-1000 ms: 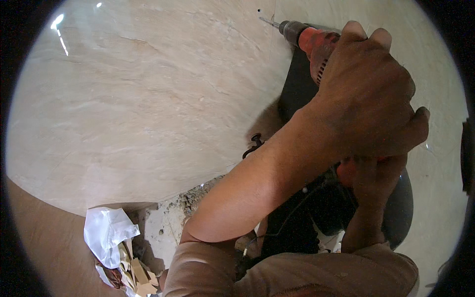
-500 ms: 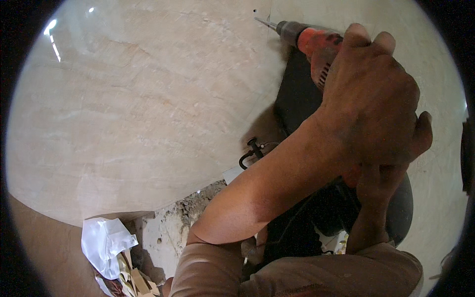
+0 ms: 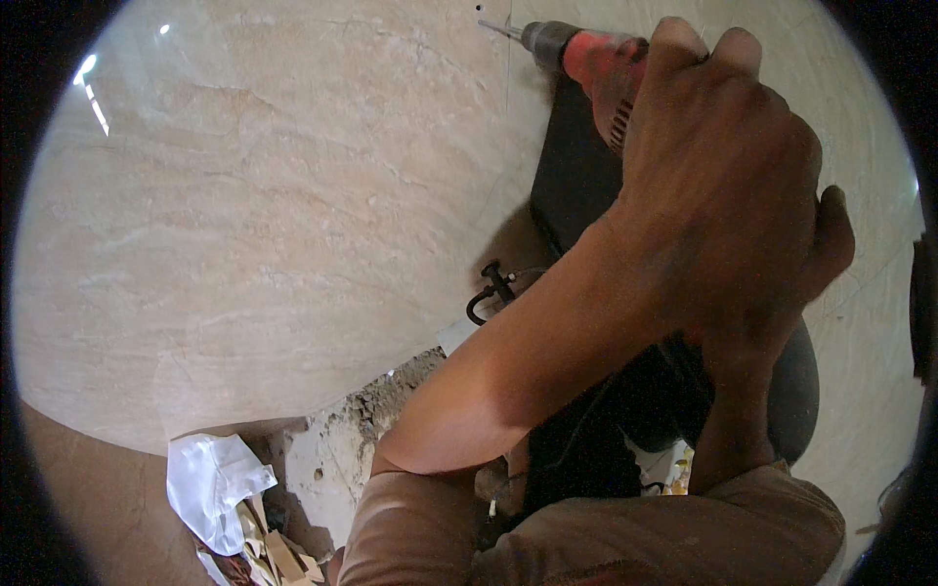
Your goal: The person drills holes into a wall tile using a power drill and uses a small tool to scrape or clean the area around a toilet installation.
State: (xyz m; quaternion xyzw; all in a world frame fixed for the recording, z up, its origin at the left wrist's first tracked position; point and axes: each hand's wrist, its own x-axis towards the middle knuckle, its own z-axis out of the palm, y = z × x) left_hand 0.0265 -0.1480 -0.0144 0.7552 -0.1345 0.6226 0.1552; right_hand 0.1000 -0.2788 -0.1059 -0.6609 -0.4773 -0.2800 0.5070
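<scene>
A red and black power drill (image 3: 608, 78) points up-left toward a pale marble-patterned tile wall (image 3: 293, 195). Its thin metal bit (image 3: 498, 28) ends just short of a small dark hole (image 3: 479, 8) in the tile. My left hand (image 3: 728, 166) is wrapped over the drill body, and its forearm crosses the middle of the view. Behind it, my right hand (image 3: 762, 327) is closed around the drill's rear part; the left hand hides most of its fingers and the handle.
A black panel (image 3: 576, 156) stands behind the drill. Below it, a small black valve-like fitting (image 3: 498, 283) sticks out. Rubble and broken mortar (image 3: 386, 386) lie along the tile's lower edge. At lower left are a crumpled white plastic bag (image 3: 215, 483) and cardboard scraps (image 3: 283, 557).
The view has shifted slightly, so hole and drill appear farther up and left. The bit keeps about the same small gap from the hole. Both hands keep their hold.
</scene>
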